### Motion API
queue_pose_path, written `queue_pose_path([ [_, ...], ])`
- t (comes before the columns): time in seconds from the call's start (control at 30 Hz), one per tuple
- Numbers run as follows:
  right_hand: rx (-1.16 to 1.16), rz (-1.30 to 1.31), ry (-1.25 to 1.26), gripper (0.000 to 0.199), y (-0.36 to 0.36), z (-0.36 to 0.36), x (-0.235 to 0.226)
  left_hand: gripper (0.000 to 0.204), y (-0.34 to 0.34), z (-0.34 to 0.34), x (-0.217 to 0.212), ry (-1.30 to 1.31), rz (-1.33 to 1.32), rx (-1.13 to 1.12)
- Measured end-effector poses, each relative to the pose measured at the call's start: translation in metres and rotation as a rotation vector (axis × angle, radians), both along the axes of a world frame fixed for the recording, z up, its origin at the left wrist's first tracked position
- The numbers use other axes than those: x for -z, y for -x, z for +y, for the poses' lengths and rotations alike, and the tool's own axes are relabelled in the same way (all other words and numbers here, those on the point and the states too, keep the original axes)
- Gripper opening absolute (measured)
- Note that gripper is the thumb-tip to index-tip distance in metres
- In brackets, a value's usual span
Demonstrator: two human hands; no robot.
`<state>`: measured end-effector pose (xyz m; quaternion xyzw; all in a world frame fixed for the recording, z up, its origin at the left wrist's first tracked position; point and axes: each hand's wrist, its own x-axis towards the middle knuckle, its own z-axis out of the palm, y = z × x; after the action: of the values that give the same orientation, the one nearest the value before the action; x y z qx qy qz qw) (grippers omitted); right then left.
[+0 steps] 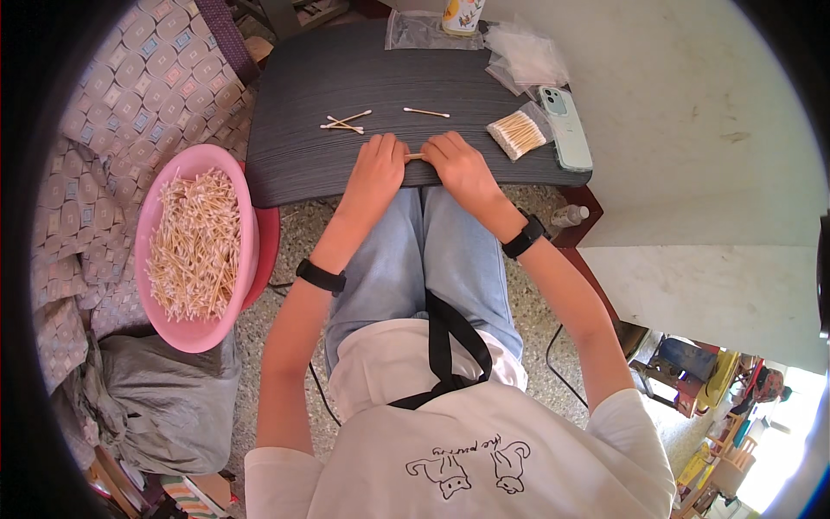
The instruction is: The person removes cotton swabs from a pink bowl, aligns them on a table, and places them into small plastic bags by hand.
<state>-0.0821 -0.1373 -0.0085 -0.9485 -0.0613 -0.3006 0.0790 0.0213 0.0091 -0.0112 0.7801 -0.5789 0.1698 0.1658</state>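
Near the front edge of the dark table (311,73), my left hand (380,166) and my right hand (461,169) are close together with fingers closed. A short stretch of cotton swab (416,156) shows between them, its ends hidden in my fingers; whether it is one swab or more I cannot tell. Beyond my left hand lie crossed cotton swabs (347,120), and a single swab (426,112) lies farther to the right. A clear bag packed with cotton swabs (519,133) rests to the right of my right hand.
On my left a pink basin (145,259) holds a heap of loose swabs (197,246) above a red stool (270,255). A pale phone (566,130), clear plastic bags (527,54) and a patterned bottle (462,16) occupy the table's right and far sides. A wall stands at the right.
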Motion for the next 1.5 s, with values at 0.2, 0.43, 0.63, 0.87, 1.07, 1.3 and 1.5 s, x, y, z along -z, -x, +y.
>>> queue_pose_path([
  [0.2, -0.009, -0.004, -0.108, 0.016, 0.017, 0.004, -0.009, 0.013, 0.008, 0.011, -0.011, 0.070, 0.140, 0.049],
  [0.43, -0.105, 0.082, -0.476, 0.017, 0.055, 0.012, -0.036, 0.016, 0.021, 0.025, -0.045, 0.187, 1.047, 0.225],
  [0.63, -0.078, 0.153, -0.563, 0.013, 0.077, 0.010, -0.051, 0.016, 0.032, 0.020, -0.049, 0.087, 1.221, 0.285],
  [0.87, 0.234, 0.079, -0.569, 0.011, 0.087, -0.045, -0.047, 0.024, 0.042, 0.007, -0.027, 0.361, 1.225, 0.252],
  [1.07, 0.382, -0.048, -0.534, 0.014, 0.067, -0.096, -0.019, 0.025, 0.045, 0.005, -0.022, 0.246, 1.260, 0.300],
  [1.3, 0.227, -0.040, -0.548, 0.014, 0.063, -0.045, -0.013, 0.021, 0.043, 0.003, -0.022, 0.280, 1.145, 0.205],
  [1.5, 0.465, 0.059, -0.879, 0.015, 0.076, -0.034, -0.037, 0.038, 0.053, -0.014, -0.015, 0.277, 0.497, 0.116],
])
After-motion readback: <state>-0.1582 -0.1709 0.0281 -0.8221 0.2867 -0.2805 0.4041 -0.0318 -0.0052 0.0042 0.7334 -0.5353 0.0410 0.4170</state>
